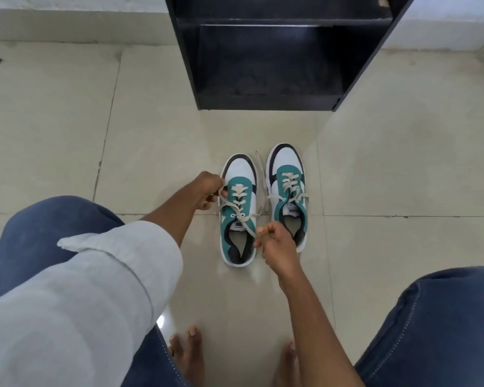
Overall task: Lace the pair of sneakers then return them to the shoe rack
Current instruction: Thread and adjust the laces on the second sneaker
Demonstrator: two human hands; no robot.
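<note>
Two teal, white and black sneakers stand side by side on the tiled floor, toes pointing away from me. The left sneaker [239,210] has a cream lace [236,210] crossed over its eyelets. My left hand [207,189] pinches one lace end at the shoe's left side. My right hand [274,241] grips the other end near the shoe's opening. The right sneaker [287,188] stands laced, with loose lace ends trailing to its left. The black shoe rack [266,101] stands just beyond the shoes, its lowest shelf bare.
My knees in blue jeans [53,227] frame the view left and right, and my bare toes [187,347] rest on the floor [389,163] below the shoes. A white wall base [67,26] runs behind the rack.
</note>
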